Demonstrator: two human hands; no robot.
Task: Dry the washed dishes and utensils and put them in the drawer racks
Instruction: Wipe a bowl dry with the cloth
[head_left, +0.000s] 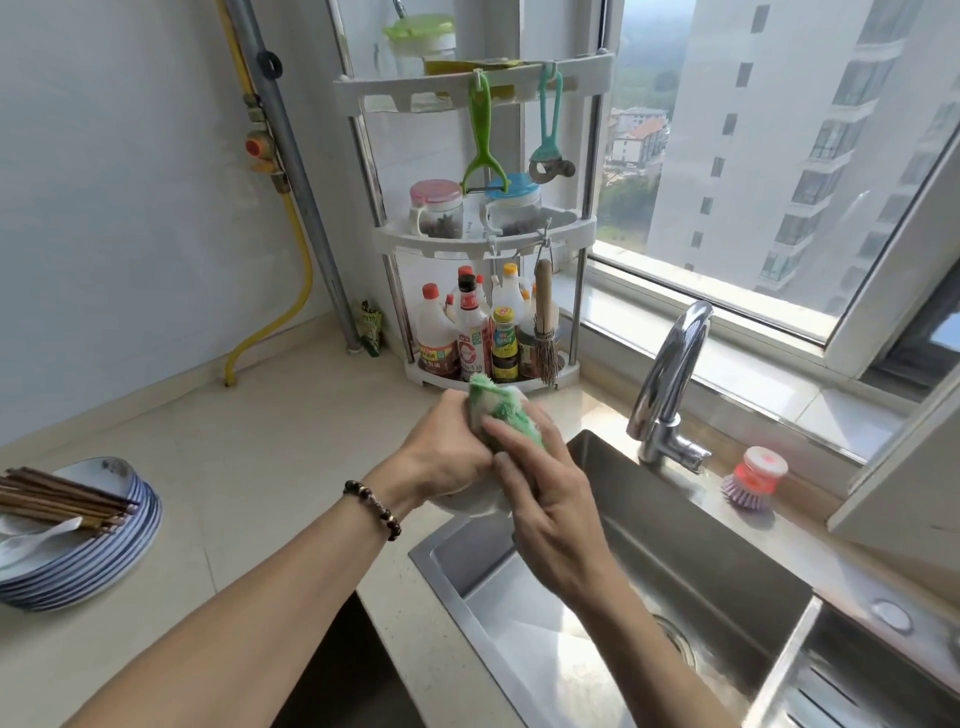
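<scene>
White bowl (470, 501) held over sink's (691, 525) left rim, green-white cloth (501, 413) pressed on; blue-rimmed plates (104, 551) stacked, chopsticks (62, 501) atop, at counter's (270, 467) left edge.

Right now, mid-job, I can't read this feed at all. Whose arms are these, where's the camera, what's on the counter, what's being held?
No machine here: the one picture comes from a camera on a person's head, looking down at their bare hands. The left hand, with a bead bracelet, and the right hand both grip a green cloth around a white dish at the sink edge. On the counter to the left sits a stack of plates with chopsticks and a spoon on top.
</scene>
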